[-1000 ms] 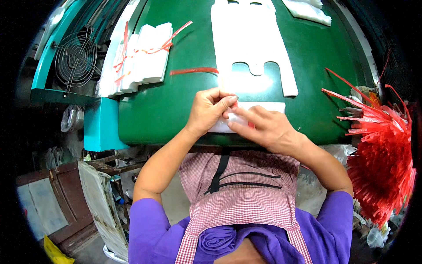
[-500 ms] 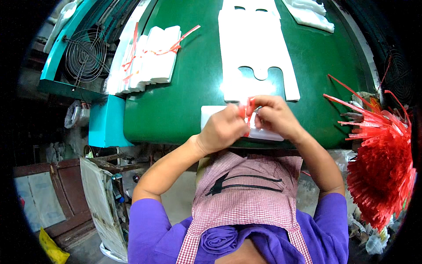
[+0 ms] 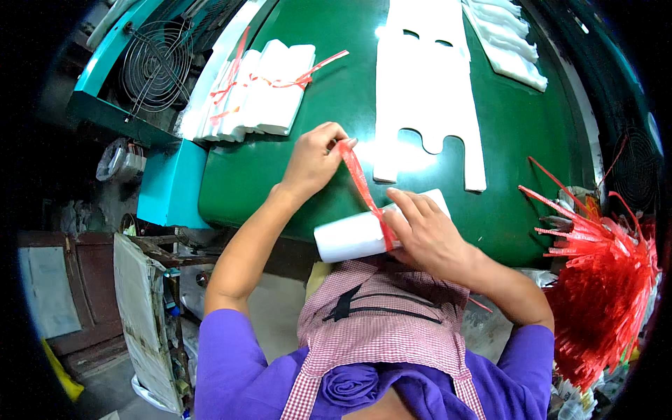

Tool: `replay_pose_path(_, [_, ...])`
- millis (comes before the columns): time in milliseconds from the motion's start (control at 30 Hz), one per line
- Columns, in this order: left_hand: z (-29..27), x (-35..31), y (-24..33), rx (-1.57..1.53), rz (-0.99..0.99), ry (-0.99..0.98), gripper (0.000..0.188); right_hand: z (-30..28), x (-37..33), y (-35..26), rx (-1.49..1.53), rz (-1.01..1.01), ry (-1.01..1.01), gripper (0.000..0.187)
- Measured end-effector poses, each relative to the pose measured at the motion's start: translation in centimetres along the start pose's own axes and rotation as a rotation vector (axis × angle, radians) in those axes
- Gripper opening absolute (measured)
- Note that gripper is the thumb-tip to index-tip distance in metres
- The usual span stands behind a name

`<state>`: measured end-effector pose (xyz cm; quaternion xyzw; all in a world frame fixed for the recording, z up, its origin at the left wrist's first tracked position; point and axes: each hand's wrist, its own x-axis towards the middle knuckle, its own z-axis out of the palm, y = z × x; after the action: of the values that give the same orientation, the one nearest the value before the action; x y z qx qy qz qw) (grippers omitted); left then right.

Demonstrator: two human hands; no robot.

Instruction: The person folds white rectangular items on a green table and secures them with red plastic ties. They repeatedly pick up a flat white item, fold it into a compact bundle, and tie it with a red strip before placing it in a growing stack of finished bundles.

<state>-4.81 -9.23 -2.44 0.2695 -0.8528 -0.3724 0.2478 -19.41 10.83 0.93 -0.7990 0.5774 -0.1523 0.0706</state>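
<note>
Red plastic strip [image 3: 358,175] slants through the centre of the frame in our head view, its upper end pinched between the thumb and fingers of our left hand [image 3: 313,159]. From there we see it run down to the white roll [image 3: 350,236], which lies tilted at the near edge of the green table [image 3: 518,140], just below the frame's centre, with the strip crossing its middle. Our right hand [image 3: 427,234] lies over the roll's right part, fingers bent and slightly apart beside the strip; whether their tips grip anything we cannot tell. Above, at upper centre, we have white cut-out sheets [image 3: 423,98]; at upper left, white bundles [image 3: 273,91] bound in red; at right, a thick bunch of red strips [image 3: 602,280].
</note>
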Motion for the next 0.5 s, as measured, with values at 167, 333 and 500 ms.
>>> replay_pose_path(167, [-4.6,-2.2,-1.8,-0.101,0.058,0.414,0.022,-1.0,5.6,3.1,0.341,0.369,-0.150,0.070])
replay_pose_path(333, [-5.6,1.2,-2.3,0.543,0.462,0.211,0.036,0.9,15.3,8.2,0.594,0.340,0.273,0.042])
replay_pose_path(500, [-5.1,2.6,-7.7,0.749,0.314,0.136,0.030,0.1,8.4,11.5,-0.057,0.454,0.273,0.024])
